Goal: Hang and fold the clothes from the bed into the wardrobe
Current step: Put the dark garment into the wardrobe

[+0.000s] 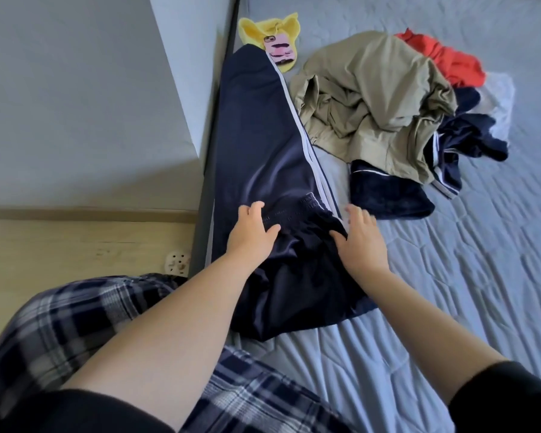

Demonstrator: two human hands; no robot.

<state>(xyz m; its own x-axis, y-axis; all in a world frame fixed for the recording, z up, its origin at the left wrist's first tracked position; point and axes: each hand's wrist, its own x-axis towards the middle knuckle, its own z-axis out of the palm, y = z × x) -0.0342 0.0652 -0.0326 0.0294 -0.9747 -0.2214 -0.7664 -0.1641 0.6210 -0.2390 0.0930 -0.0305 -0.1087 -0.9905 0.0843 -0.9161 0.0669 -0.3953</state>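
Navy track pants [263, 145] with white side stripes lie stretched along the bed's left edge, legs pointing away from me. My left hand [253, 234] rests on the gathered waistband, fingers spread and slightly bent. My right hand [358, 235] lies flat on the waistband's right side, by the stripe. A heap of clothes sits further right: a khaki garment [372, 98], a red one [444, 60], dark navy pieces [388, 190].
The grey quilted bed cover [466, 276] stretches to the right. A yellow cloth [272, 29] with a pink phone [278, 51] on it lies at the far end. A grey wall [75, 104] and the dark bed frame [213, 135] run along the left.
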